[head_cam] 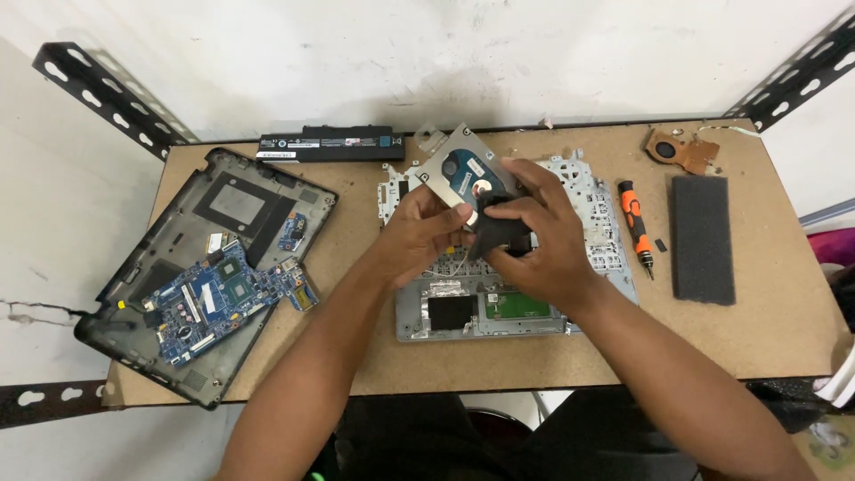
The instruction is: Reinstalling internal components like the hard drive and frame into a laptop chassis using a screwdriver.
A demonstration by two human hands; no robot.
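While the left hand [419,227] is gripping the lower edge of a hard drive [463,169] held tilted above the laptop palmrest frame [499,307], the right hand [539,240] is pinching a black flexible piece [499,233] at the drive's corner. Both grips are looking closed and firm. Pulling that black piece at an angle is risking a tear in it or strain on the connector. The drive is hanging over bare metal, so a slip could be knocking it onto the frame. The orange screwdriver [636,223] is lying near the right wrist, where a sweep of the arm could be rolling it off the table [356,356].
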